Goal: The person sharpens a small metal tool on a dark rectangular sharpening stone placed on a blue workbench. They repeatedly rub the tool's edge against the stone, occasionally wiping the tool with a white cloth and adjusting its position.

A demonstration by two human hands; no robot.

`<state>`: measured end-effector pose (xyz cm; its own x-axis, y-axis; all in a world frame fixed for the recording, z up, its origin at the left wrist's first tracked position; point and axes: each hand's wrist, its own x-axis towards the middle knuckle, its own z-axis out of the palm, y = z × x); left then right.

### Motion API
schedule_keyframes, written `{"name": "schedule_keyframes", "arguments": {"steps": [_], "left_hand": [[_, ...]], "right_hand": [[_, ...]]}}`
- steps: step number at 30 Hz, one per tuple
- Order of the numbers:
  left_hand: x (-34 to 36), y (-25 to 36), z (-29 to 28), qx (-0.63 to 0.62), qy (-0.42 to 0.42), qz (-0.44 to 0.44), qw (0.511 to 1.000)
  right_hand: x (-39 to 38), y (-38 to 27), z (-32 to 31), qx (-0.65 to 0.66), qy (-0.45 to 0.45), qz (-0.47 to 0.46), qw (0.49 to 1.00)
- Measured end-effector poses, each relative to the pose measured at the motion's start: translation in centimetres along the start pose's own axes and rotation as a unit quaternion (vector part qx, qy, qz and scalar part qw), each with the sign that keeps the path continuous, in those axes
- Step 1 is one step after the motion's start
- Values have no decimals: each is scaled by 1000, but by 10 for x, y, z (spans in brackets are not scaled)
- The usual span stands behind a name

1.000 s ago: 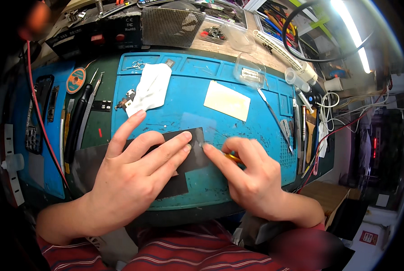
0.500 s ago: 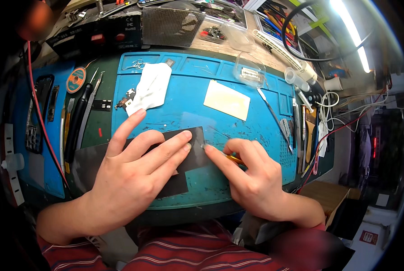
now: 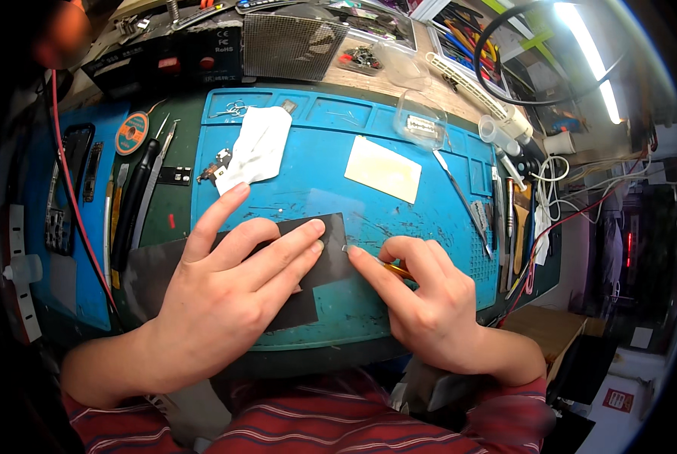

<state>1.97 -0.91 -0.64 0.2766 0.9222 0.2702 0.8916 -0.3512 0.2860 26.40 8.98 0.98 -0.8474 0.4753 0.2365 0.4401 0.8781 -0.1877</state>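
Observation:
My left hand (image 3: 240, 276) lies with stretched fingers on a dark grey sheet (image 3: 329, 265) that looks like sandpaper, with pale scuffed patches. Its middle fingertips press near the sheet's right end while the index finger points away, lifted apart. In my right hand (image 3: 429, 295) is a slim gold-handled tool (image 3: 396, 270), pinched with the index finger stretched along it. The small metal tip (image 3: 345, 247) of this tool touches the sheet's right edge; its exact shape is too small to tell. Under the sheet is a blue work mat (image 3: 316, 163).
On the mat lie a white wipe (image 3: 255, 144), a cream pad (image 3: 384, 168) and a thin metal pick (image 3: 459, 198). A clear box (image 3: 422, 125) holds a blade. Tweezers (image 3: 157, 174) and a solder reel (image 3: 132, 132) are at left. A red cable (image 3: 68, 174) hangs there.
The whole view has shifted slightly. My right hand and the tool tip have moved very little, a touch toward me; my left hand stays pressed on the sheet.

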Motion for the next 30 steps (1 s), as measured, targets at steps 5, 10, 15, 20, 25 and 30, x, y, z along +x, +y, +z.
{"name": "schedule_keyframes", "arguments": {"steps": [5,10,15,20,25,30], "left_hand": [[-2,-1,2,-8,2,-1,1000],[-1,-1,0,-6,-1,1,1000],[-1,0,1,-8,-3,-1,1000],[-1,0,1,-3,-1,-1,1000],[-1,-1,1,-17,2,-7,1000],[-1,0,1,-6,2,1,1000]], "right_hand": [[5,-1,-4,-22,-19,-15,999],[4,-2,-1,-16,-3,-6,1000],[-2,0,-2,-33,-8,-19,999],[-3,-1,-3,-19,-5,-17,1000],[5,-4,-3,-12,-16,10,1000],[-3,-4,-1,-11,-8,12,1000]]}}
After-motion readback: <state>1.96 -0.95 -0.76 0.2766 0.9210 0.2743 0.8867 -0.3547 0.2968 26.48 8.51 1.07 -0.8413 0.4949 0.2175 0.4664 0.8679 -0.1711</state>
